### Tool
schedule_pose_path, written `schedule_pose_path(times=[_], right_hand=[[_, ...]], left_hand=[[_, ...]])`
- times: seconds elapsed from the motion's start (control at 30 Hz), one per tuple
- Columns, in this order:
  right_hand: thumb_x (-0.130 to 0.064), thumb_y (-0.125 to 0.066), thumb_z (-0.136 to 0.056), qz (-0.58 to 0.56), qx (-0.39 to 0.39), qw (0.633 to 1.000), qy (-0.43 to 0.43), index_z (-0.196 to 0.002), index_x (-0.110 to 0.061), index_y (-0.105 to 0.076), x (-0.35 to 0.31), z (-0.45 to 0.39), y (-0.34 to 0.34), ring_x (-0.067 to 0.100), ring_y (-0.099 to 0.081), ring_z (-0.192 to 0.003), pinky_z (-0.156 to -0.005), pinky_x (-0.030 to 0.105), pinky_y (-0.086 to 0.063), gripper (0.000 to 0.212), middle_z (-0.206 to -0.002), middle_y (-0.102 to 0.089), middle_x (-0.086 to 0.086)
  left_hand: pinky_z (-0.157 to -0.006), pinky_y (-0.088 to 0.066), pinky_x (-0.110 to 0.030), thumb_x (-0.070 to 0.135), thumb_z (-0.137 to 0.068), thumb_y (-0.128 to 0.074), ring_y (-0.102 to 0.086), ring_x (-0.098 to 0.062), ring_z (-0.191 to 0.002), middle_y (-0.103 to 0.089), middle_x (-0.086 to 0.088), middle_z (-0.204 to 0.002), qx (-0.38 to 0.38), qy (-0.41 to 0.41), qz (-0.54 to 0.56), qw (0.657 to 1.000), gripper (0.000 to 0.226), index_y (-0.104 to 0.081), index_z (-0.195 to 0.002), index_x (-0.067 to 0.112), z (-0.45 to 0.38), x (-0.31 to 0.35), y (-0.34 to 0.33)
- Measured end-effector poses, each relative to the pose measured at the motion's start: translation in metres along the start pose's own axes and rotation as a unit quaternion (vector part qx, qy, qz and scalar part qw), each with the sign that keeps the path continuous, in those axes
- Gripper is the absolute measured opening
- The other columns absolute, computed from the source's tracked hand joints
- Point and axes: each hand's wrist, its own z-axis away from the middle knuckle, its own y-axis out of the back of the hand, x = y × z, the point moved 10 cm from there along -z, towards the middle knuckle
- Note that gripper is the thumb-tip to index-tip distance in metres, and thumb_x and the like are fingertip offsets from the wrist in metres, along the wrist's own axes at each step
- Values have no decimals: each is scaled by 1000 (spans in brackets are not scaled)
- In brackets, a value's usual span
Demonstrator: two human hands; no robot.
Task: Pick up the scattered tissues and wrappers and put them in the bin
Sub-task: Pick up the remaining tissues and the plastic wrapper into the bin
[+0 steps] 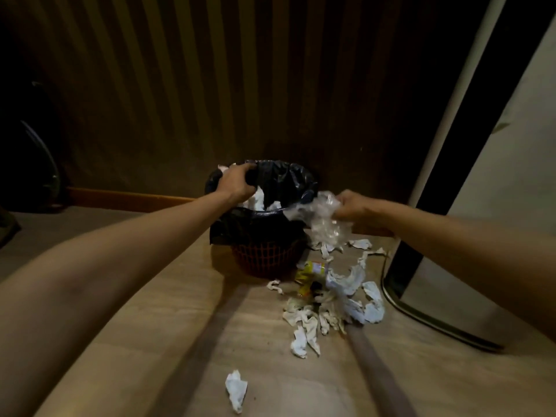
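Observation:
A red mesh bin point(261, 257) with a black liner bag point(282, 179) stands on the floor by the wall; white tissues show inside it. My left hand point(237, 180) grips the liner at the bin's far left rim. My right hand point(356, 207) holds a crumpled clear plastic wrapper point(323, 219) at the bin's right edge. Several white tissues point(346, 299) lie scattered on the floor right of the bin, with a yellow wrapper point(311, 270) among them. One lone tissue point(236, 389) lies nearer to me.
A dark striped wall point(240, 85) rises behind the bin. A pale panel with a dark frame point(469, 145) stands at the right, and a dark cable point(421, 316) runs along the floor beside it. Dark strips cross the wooden floor point(150, 326).

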Motion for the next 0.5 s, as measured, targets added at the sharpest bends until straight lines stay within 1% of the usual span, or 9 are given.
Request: schedule_pose_path(times=[0.07, 0.13, 0.2, 0.27, 0.3, 0.4, 0.43, 0.5], right_hand=[[-10, -63, -90, -59, 31, 998, -5, -104, -4, -67, -19, -3, 13, 27, -67, -99, -91, 43, -57, 16, -107, -67, 15], [-8, -60, -92, -126, 57, 990, -3, -109, -1, -66, -39, -8, 22, 25, -66, -100, -94, 43, -55, 19, -107, -67, 13], [-10, -60, -92, -187, 85, 979, -1, -112, -2, -65, -56, -18, 27, 25, -67, -100, -92, 43, -56, 22, -108, -68, 12], [-13, -63, -90, -232, 105, 967, -7, -119, -5, -62, -69, -33, 25, 24, -68, -99, -85, 40, -59, 30, -111, -68, 12], [-15, -66, -87, -251, 113, 961, -14, -122, -6, -60, -74, -40, 22, 25, -68, -98, -84, 40, -59, 36, -112, -68, 12], [-18, -70, -84, -259, 121, 958, -23, -126, -11, -56, -90, -58, 7, 26, -66, -102, -90, 43, -57, 45, -118, -65, 11], [-19, -72, -81, -250, 119, 961, -17, -130, -14, -53, -96, -63, 1, 26, -64, -106, -92, 44, -56, 53, -123, -62, 10], [-23, -78, -74, -235, 118, 965, 2, -142, -21, -40, -111, -70, -9, 30, -54, -121, -96, 48, -53, 78, -137, -51, 10]], left_hand=[[-96, -53, -41, 5, -82, -66, -59, -33, -118, -57, -14, -135, 9, -3, -2, 1000, 63, -49, -141, 19, 2, -7, 10], [-96, -53, -42, 4, -82, -62, -56, -34, -121, -53, -13, -138, 24, 3, -6, 1000, 63, -49, -140, 25, 5, -16, 22], [-100, -51, -47, 3, -82, -57, -53, -34, -123, -50, -13, -139, 41, 10, 14, 999, 62, -49, -139, 26, 12, -25, 33], [-104, -48, -47, 4, -81, -56, -52, -33, -123, -51, -13, -137, 56, -2, 25, 998, 61, -49, -138, 23, 20, -29, 41], [-105, -47, -46, 5, -80, -56, -52, -31, -124, -51, -12, -135, 59, -14, 23, 998, 60, -49, -137, 22, 25, -29, 44], [-104, -49, -44, 8, -83, -58, -55, -27, -120, -54, -10, -131, 75, -31, 26, 996, 53, -51, -134, 21, 38, -32, 52], [-101, -51, -43, 9, -83, -58, -58, -26, -117, -56, -9, -128, 87, -31, 29, 995, 50, -53, -131, 21, 42, -35, 56], [-97, -53, -35, 10, -84, -59, -62, -23, -110, -61, -8, -123, 100, -36, 24, 994, 44, -57, -127, 19, 51, -39, 60]])
